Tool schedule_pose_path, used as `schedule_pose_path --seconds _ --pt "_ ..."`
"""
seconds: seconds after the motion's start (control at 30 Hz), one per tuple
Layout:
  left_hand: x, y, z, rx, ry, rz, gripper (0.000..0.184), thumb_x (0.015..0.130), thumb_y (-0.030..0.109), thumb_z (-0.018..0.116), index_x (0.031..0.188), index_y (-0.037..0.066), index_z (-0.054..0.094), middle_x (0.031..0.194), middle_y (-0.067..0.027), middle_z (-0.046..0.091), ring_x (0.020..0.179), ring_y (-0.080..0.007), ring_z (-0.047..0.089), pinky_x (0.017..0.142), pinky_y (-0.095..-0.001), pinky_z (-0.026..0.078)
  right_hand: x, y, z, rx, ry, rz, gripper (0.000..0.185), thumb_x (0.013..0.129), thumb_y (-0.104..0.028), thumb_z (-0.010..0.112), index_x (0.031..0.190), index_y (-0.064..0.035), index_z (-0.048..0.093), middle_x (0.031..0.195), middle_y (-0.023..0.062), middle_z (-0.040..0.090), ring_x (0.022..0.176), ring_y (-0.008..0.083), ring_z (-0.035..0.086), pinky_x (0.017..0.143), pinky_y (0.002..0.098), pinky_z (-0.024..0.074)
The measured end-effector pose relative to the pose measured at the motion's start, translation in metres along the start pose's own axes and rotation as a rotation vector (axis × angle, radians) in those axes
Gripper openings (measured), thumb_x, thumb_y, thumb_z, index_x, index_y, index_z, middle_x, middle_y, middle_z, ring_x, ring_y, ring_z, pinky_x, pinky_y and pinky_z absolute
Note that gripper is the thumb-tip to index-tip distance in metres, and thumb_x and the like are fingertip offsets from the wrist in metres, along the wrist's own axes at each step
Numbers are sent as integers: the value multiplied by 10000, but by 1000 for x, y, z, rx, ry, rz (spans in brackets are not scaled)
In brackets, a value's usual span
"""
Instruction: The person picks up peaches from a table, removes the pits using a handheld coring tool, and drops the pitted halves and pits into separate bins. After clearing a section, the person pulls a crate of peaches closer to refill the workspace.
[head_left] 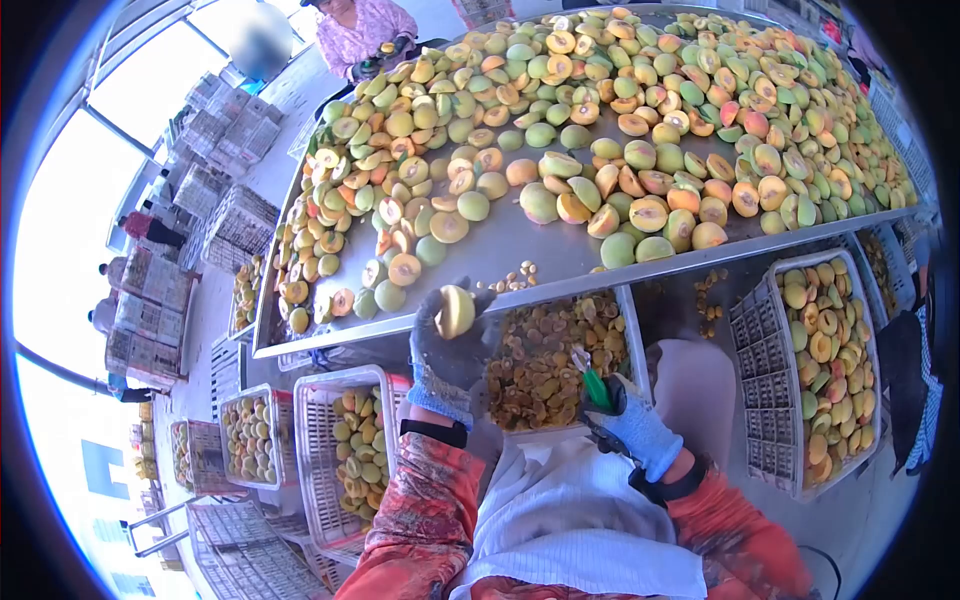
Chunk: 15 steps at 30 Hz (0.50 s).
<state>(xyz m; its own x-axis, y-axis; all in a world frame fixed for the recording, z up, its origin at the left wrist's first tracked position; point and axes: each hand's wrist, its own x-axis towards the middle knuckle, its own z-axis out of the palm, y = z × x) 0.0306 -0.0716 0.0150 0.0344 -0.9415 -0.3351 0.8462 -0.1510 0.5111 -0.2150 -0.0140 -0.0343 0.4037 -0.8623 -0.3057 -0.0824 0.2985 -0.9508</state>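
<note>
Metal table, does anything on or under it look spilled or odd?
Small brown bits lie scattered under the table, outside the crate of scraps, so possibly spilled. A few loose pits sit on top, near the left hand.

I'm looking down on a broad metal bench (490, 252), and there's the pale grey floor (290, 105) stretching away on the left. Crate stacks (150, 290) line up across it, several high. Behind them, white daylight (70, 220) blazes in through wide openings, crossed by dark, slanting beams (120, 134).
</note>
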Motion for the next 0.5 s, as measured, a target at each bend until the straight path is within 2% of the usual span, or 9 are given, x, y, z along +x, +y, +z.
schedule_pose_path --seconds 0.03,0.07,0.1,0.17,0.23,0.3,0.33,0.37,0.5 --pt "-11 -5 -1 24 -14 -37 414 844 344 556 1139 58 515 1000 -179 592 838 -290 606 661 -369 537 0 -9 4 -408 114 -269 225 787 -127 653 923 -46 493 693 88 577 534 160 583 451 309 455" --pt "-24 -11 0 92 -3 -56 415 847 338 551 1147 54 508 1011 -181 588 836 -305 616 640 -380 545 2 -16 11 -572 210 -490 266 768 -146 666 961 -41 517 724 123 604 563 210 610 518 342 476" --pt "-35 -16 2 160 4 -81 417 850 332 546 1155 50 501 1022 -182 585 834 -320 627 619 -390 553 2 -28 17 -585 199 -483 266 768 -146 666 961 -41 517 724 123 604 563 210 610 518 342 476" --pt "-48 -22 2 198 11 -92 399 857 315 542 1149 46 506 1013 -173 587 813 -317 634 583 -386 558 -1 -52 26 -849 322 -752 345 770 -170 643 1061 -29 520 764 127 604 601 244 610 540 371 467" --pt "-59 -25 8 240 12 -94 381 863 298 538 1143 41 510 1004 -164 588 791 -313 640 546 -381 562 -4 -60 30 -1062 288 -740 387 758 -172 643 1092 -29 512 781 128 588 627 266 600 556 383 457" --pt "-71 -25 18 539 35 18 433 873 372 500 1157 45 518 924 -113 613 708 -259 648 439 -296 492 -7 -64 34 -1264 257 -731 429 745 -174 643 1123 -29 504 799 129 571 654 288 591 572 396 446" --pt "-73 -26 18 553 21 62 401 880 363 500 1123 47 543 893 -91 606 654 -204 634 413 -260 473 -9 -63 33 -1381 222 -755 430 760 -163 588 1147 -6 485 804 128 567 638 271 584 548 392 442" --pt "-77 -25 18 548 22 66 401 880 363 500 1123 47 543 893 -91 606 654 -204 634 413 -260 473 -10 -63 34 -1497 188 -775 435 776 -152 532 1170 17 467 808 127 563 621 254 577 524 388 439" --pt "-87 -31 25 680 136 116 332 890 324 496 1058 54 592 841 -51 593 625 -143 585 418 -225 468 -21 -61 39 -1586 122 -699 449 766 -144 521 1178 24 459 790 134 568 605 257 583 513 383 443"
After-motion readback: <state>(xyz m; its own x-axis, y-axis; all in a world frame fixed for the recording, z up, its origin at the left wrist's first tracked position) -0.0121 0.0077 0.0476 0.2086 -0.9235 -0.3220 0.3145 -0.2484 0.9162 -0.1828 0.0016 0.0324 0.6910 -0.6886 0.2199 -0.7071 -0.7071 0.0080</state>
